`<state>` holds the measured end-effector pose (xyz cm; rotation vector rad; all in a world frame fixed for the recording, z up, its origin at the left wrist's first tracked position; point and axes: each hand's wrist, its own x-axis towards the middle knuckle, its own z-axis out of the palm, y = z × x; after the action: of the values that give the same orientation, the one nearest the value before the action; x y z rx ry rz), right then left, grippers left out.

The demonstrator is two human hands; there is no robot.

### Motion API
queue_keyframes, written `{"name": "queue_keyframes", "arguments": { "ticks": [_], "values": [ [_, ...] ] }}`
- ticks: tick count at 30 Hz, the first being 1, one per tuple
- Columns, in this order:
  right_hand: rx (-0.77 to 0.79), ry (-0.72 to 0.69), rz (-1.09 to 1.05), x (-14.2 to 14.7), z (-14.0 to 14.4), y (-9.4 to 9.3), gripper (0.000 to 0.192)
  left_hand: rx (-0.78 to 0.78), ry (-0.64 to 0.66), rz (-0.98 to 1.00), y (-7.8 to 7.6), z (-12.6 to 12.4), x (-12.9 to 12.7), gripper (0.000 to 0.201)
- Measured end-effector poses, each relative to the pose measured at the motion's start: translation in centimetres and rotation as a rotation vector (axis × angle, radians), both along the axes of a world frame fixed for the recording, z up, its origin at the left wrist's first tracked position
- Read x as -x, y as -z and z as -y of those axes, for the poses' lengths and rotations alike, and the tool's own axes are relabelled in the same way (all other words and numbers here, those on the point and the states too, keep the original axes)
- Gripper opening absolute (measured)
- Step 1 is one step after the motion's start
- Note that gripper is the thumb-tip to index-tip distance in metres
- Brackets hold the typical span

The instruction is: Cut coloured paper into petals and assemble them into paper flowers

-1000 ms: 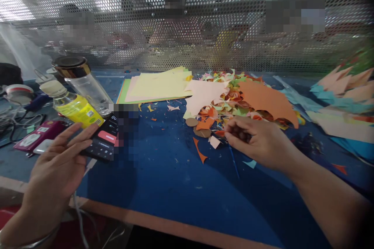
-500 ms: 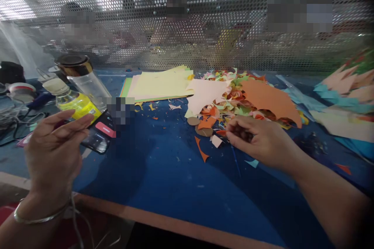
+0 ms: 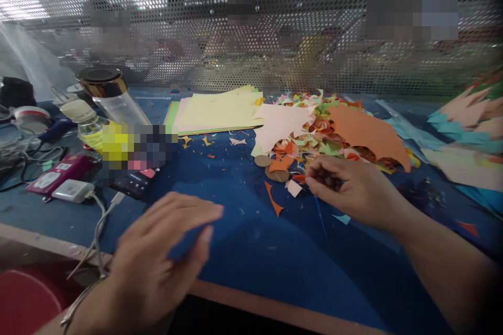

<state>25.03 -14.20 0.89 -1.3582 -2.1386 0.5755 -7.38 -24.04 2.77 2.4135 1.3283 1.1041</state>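
Right hand: fingers curled together, resting on the blue worktop at the edge of the paper scrap pile. Left hand: fingers spread, empty, blurred. Phone, bottles and charger lie left; perforated screen behind.

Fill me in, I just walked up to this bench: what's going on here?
A person sits at a blue worktable strewn with coloured paper scraps. The right hand rests at the edge of the scrap pile, fingers curled near a small pale offcut; whether it holds anything is unclear. The left hand hovers open and empty over the table's near edge. A stack of yellow paper sheets lies behind, and a phone and bottles sit at left.
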Motion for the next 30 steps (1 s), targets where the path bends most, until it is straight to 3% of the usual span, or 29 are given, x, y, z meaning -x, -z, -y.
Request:
{"name": "queue_keyframes", "arguments": {
  "ticks": [2, 4, 10, 14, 16, 19, 26, 30],
  "values": [
    [0.019, -0.011, -0.003, 0.1, 0.0, 0.0, 0.023, 0.088, 0.159, 0.014, -0.6, -0.9, -2.5, 0.028],
    [0.016, -0.017, 0.000, 0.1, 0.1, 0.0, 0.023, 0.197, 0.229, 0.084, -0.5, -2.4, -4.7, 0.030],
    [-0.008, -0.013, -0.015, -0.1, 0.2, -0.2, 0.026, 0.595, 0.218, 0.480, 1.7, -7.8, -10.2, 0.041],
    [-0.042, -0.011, -0.022, -0.3, 0.2, -0.3, 0.023, 0.799, 0.278, 0.564, 3.1, -10.5, -12.7, 0.040],
    [-0.070, 0.008, -0.029, -0.5, 0.1, -0.4, 0.023, 0.781, 0.275, 0.564, 3.5, -11.3, -13.0, 0.039],
    [-0.113, 0.023, -0.050, -0.8, -0.1, -0.4, 0.023, 0.602, 0.260, 0.453, 3.5, -11.7, -12.6, 0.039],
    [-0.139, 0.018, -0.083, -1.0, -0.4, -0.1, 0.021, 0.246, 0.273, -0.153, 3.2, -11.0, -12.6, 0.025],
    [-0.111, 0.046, -0.083, -1.0, 0.0, -0.4, 0.019, 0.234, 0.288, -0.183, 3.6, -11.2, -13.0, 0.017]
  ]
}}
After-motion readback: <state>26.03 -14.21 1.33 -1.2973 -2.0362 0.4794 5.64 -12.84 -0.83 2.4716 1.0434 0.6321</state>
